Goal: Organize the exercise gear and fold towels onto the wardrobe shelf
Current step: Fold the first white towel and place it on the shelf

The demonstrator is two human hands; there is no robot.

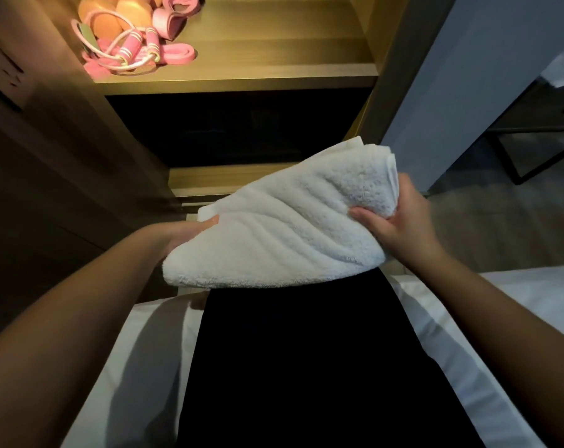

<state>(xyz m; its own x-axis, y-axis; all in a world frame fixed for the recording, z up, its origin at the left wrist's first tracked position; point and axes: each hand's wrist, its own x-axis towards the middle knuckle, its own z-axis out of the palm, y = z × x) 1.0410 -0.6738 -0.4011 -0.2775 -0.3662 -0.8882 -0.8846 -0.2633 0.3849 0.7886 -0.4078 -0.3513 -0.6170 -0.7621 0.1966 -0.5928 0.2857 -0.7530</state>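
Folded towel (284, 221), centre: left hand (183, 236) grips its 9 o'clock end, right hand (400, 218) its 3 o'clock end, fingers curled round it. Skipping rope (127, 50) on shelf (258, 69), 11 o'clock.

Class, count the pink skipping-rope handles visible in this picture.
2. One handle and the other handle lie side by side at the front left of the lit wardrobe shelf, among pink bands. More could sit out of frame above.

Single head camera, facing forward-down, close above towel (290, 227), shelf (258, 71) ahead.
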